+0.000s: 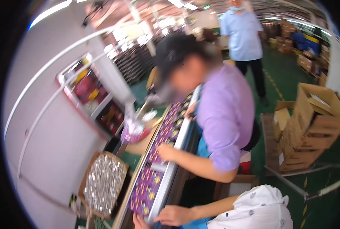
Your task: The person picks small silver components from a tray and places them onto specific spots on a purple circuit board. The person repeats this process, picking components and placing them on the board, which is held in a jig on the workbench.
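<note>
A purple circuit board panel (145, 191) with gold and dark parts lies on a conveyor line. My left hand (140, 222) shows at the lower edge beside the panel's near end; its visible fingers are apart, and contact with the panel is unclear. From the lower right, my right hand (172, 215) reaches to the silver rail (163, 198) along the line and rests on it, fingers loosely extended and nothing seen in them. More purple panels (169, 128) continue up the line, where a co-worker's hand (165, 152) touches one.
A cardboard box (86, 168) of small shiny metal parts stands left of the line. Beyond it sits a clear bag (131, 128) with pink contents. The co-worker in purple (227, 114) leans over the line. Cartons (309, 126) are stacked on the right; another person (242, 36) stands behind.
</note>
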`<state>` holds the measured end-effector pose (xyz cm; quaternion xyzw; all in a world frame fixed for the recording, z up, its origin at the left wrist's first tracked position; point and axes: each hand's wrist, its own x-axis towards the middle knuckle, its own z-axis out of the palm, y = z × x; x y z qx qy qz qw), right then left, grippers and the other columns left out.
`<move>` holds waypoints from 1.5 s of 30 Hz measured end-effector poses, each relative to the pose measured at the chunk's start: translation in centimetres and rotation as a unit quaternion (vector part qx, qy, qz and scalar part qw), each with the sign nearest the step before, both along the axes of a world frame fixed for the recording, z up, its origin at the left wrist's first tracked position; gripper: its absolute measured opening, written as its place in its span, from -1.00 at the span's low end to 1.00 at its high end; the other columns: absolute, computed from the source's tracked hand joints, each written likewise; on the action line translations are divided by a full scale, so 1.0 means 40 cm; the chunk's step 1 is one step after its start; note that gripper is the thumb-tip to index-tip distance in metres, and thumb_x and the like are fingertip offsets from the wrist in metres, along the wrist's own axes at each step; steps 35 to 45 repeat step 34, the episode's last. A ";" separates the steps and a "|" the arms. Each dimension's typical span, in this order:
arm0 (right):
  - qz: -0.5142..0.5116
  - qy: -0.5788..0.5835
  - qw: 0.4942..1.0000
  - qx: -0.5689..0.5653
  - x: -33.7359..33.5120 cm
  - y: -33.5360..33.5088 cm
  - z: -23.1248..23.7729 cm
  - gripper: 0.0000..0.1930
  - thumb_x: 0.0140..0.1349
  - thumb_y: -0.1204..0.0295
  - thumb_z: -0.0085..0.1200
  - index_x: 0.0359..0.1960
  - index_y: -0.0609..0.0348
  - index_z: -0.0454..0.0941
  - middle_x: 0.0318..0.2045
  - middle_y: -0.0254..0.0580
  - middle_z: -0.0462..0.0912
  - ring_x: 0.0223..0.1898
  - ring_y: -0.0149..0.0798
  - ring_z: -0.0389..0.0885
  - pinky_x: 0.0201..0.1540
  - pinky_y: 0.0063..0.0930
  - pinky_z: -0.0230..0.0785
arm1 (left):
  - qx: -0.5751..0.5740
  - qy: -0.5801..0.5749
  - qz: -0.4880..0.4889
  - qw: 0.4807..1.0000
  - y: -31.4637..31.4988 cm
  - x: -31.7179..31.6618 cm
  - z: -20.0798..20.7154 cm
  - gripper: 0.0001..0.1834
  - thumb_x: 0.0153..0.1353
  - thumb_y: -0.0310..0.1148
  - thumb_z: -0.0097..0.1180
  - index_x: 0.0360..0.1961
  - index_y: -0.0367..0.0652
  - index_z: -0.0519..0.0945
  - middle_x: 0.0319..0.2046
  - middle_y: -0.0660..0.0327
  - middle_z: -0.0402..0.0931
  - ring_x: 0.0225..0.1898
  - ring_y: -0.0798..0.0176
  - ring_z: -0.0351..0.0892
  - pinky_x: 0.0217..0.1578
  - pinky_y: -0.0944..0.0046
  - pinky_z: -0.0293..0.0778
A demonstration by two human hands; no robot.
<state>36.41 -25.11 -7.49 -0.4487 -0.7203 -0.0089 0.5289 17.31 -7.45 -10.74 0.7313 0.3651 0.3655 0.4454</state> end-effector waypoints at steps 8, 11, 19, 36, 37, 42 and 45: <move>-0.012 0.039 0.999 -0.029 0.050 -0.003 0.037 -0.70 0.20 0.54 0.25 -0.01 0.17 0.63 -0.38 -0.23 0.63 -0.37 -0.15 0.58 -0.26 -0.28 0.42 | 0.038 0.130 0.032 0.990 -0.116 0.114 0.126 -0.49 0.52 -0.18 -0.12 0.34 -0.28 0.36 -0.11 -0.10 0.65 0.01 -0.05 0.60 0.04 0.07 0.46; -0.003 0.051 0.999 -0.010 0.062 0.034 0.056 -0.72 0.18 0.54 0.26 -0.05 0.18 0.65 -0.37 -0.21 0.66 -0.37 -0.14 0.61 -0.24 -0.29 0.45 | 0.041 0.145 0.040 0.988 -0.122 0.110 0.129 -0.49 0.53 -0.16 -0.14 0.34 -0.29 0.37 -0.11 -0.09 0.64 0.00 -0.09 0.58 0.04 0.03 0.45; 0.062 0.131 0.989 0.030 0.029 0.196 0.100 -0.73 0.15 0.53 0.26 -0.09 0.16 0.61 -0.30 -0.15 0.64 -0.30 -0.08 0.62 -0.18 -0.22 0.46 | -0.009 0.110 0.007 0.994 -0.132 0.131 0.136 -0.43 0.38 -0.28 -0.02 0.37 -0.26 0.33 -0.05 -0.08 0.63 0.08 -0.16 0.51 0.19 -0.04 0.32; 0.412 -0.061 0.866 -0.278 -0.452 0.379 0.031 -0.52 0.07 0.24 0.35 0.00 0.20 0.58 -0.05 0.03 0.61 0.03 0.08 0.53 0.14 -0.06 0.37 | 0.056 0.216 0.609 0.761 -0.525 -0.307 0.085 -0.72 0.46 -0.38 -0.09 -0.11 -0.24 0.67 -0.27 0.07 0.69 -0.16 0.04 0.66 0.00 0.15 0.48; 0.412 -0.061 0.866 -0.278 -0.452 0.379 0.031 -0.52 0.07 0.24 0.35 0.00 0.20 0.58 -0.05 0.03 0.61 0.03 0.08 0.53 0.14 -0.06 0.37 | 0.056 0.216 0.609 0.761 -0.525 -0.307 0.085 -0.72 0.46 -0.38 -0.09 -0.11 -0.24 0.67 -0.27 0.07 0.69 -0.16 0.04 0.66 0.00 0.15 0.48; 0.412 -0.061 0.866 -0.278 -0.452 0.379 0.031 -0.52 0.07 0.24 0.35 0.00 0.20 0.58 -0.05 0.03 0.61 0.03 0.08 0.53 0.14 -0.06 0.37 | 0.056 0.216 0.609 0.761 -0.525 -0.307 0.085 -0.72 0.46 -0.38 -0.09 -0.11 -0.24 0.67 -0.27 0.07 0.69 -0.16 0.04 0.66 0.00 0.15 0.48; 0.412 -0.061 0.866 -0.278 -0.452 0.379 0.031 -0.52 0.07 0.24 0.35 0.00 0.20 0.58 -0.05 0.03 0.61 0.03 0.08 0.53 0.14 -0.06 0.37 | 0.056 0.216 0.609 0.761 -0.525 -0.307 0.085 -0.72 0.46 -0.38 -0.09 -0.11 -0.24 0.67 -0.27 0.07 0.69 -0.16 0.04 0.66 0.00 0.15 0.48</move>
